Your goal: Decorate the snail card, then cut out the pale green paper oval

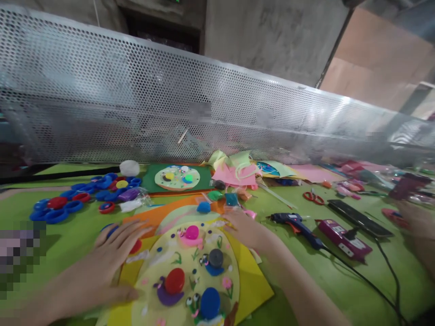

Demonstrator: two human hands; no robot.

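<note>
A pale yellow round craft board lies before me on yellow sheets, bearing clay snails with bottle-cap shells in pink, grey, red and blue, plus small flowers and grass. My left hand is open with its fingers spread at the board's left edge. Beneath and beside those fingers, a red cap and a blue one partly show. My right hand rests at the board's upper right edge, fingers stretched toward the left and slightly blurred. Just beyond it are small clay packets, including a teal one and a blue lump.
Blue and red bottle caps cluster at left. Behind sits a green sheet with another snail disc. At right are a glue gun, scissors, a purple power strip, cords and another person's arm. A perforated metal screen stands behind.
</note>
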